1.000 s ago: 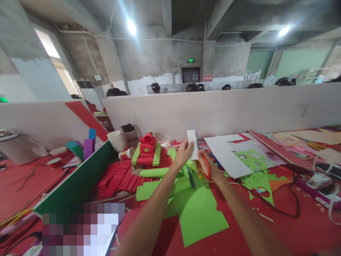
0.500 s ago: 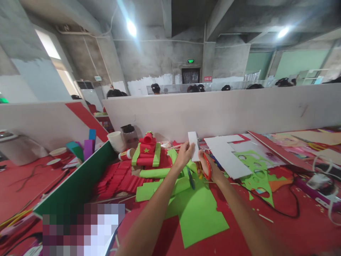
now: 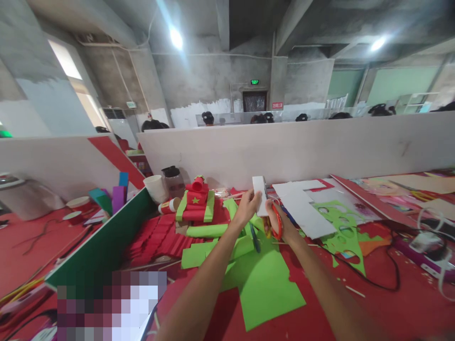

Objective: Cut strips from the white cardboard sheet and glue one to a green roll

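Note:
My left hand is closed on a narrow white strip of card, held upright above the table. Close beside it, my right hand grips scissors with red-orange handles; their blades sit at the right edge of the strip and are mostly hidden behind it. Beneath my hands lie bright green sheets with cut edges and rolled green pieces. A blue-green pen rests on the green sheets. Behind, to the left, stands a red and green tank-shaped model with a yellow star.
Stacked red strips lie left, beside a green divider board. A white cup and a dark-lidded jar stand behind. White card offcuts, a green sheet with holes and a black cable lie right.
The white strip and both hands have shifted very slightly to the right. The scissors stay in my right hand at the strip's edge, and the rest of the table looks the same.

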Action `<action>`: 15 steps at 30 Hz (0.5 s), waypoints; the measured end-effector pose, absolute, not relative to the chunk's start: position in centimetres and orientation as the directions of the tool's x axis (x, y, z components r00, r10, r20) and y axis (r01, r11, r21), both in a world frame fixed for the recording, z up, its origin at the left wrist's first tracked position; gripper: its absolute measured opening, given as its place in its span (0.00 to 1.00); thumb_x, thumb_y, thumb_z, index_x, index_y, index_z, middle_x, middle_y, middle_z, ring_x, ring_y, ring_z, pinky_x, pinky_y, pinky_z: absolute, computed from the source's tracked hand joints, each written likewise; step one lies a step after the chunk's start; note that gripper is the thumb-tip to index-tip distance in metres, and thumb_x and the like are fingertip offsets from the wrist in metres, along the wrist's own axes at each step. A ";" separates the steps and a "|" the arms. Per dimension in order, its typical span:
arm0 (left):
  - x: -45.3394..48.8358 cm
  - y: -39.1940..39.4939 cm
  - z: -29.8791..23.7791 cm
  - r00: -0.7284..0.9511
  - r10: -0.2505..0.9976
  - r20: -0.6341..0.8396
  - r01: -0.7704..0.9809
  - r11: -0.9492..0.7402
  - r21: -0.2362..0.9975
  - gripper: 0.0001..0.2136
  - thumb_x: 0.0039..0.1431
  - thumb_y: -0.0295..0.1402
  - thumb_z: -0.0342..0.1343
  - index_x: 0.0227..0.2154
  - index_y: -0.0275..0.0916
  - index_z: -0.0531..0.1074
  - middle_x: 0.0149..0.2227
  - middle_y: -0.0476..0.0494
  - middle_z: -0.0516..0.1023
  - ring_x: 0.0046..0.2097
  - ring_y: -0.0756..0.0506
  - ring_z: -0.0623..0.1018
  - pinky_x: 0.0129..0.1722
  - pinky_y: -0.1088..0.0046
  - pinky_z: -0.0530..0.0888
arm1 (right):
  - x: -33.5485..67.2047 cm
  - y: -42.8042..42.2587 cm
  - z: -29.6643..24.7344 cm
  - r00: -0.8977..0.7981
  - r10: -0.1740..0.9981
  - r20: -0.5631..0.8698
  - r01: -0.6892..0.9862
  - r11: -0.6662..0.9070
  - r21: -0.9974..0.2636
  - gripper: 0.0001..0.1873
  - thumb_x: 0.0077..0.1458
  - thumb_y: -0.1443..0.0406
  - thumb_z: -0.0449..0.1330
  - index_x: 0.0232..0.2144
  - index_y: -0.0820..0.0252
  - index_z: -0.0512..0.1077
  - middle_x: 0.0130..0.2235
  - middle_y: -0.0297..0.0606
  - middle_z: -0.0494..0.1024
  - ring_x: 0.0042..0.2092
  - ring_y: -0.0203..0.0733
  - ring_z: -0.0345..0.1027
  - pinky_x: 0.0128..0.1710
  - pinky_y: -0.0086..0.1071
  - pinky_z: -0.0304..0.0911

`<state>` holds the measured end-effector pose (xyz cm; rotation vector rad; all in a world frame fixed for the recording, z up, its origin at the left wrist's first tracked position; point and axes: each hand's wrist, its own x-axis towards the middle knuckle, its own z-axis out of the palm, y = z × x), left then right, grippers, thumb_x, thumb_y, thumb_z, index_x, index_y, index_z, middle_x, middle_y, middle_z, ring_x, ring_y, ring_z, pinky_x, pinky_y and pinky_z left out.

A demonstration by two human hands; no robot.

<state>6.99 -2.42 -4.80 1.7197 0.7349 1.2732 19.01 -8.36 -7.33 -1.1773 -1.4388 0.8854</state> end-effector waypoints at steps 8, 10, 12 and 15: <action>7.1 -2.1 -5.1 0.277 0.875 0.398 -0.092 -0.388 0.917 0.15 0.57 0.45 0.54 0.32 0.36 0.70 0.28 0.48 0.71 0.30 0.50 0.68 0.28 0.76 0.64 | 19.0 -8.0 -7.7 0.020 0.954 0.300 0.269 0.284 -0.920 0.33 0.57 0.36 0.44 0.38 0.59 0.67 0.18 0.27 0.64 0.14 0.36 0.61 0.12 0.27 0.58; 6.9 -2.0 -5.1 0.288 0.885 0.366 -0.110 -0.349 0.931 0.15 0.56 0.45 0.55 0.32 0.36 0.70 0.28 0.48 0.71 0.29 0.50 0.68 0.27 0.76 0.64 | 19.1 -8.1 -7.6 0.001 0.953 0.304 0.273 0.292 -0.917 0.32 0.58 0.37 0.45 0.38 0.59 0.67 0.18 0.27 0.65 0.15 0.36 0.62 0.12 0.27 0.58; 6.7 -1.9 -5.0 0.285 0.900 0.329 -0.129 -0.304 0.944 0.15 0.56 0.46 0.55 0.32 0.36 0.69 0.27 0.49 0.70 0.28 0.50 0.67 0.25 0.77 0.63 | 19.1 -8.3 -7.4 -0.028 0.950 0.312 0.274 0.308 -0.911 0.31 0.59 0.39 0.45 0.39 0.59 0.66 0.18 0.27 0.65 0.15 0.36 0.62 0.13 0.27 0.58; 6.4 -1.7 -4.7 0.199 0.928 0.315 -0.151 -0.289 0.945 0.16 0.57 0.47 0.54 0.31 0.38 0.67 0.25 0.51 0.67 0.26 0.51 0.66 0.24 0.76 0.62 | 18.9 -8.8 -7.3 -0.073 0.943 0.324 0.288 0.331 -0.899 0.28 0.60 0.41 0.46 0.41 0.57 0.66 0.19 0.26 0.65 0.15 0.36 0.62 0.14 0.27 0.59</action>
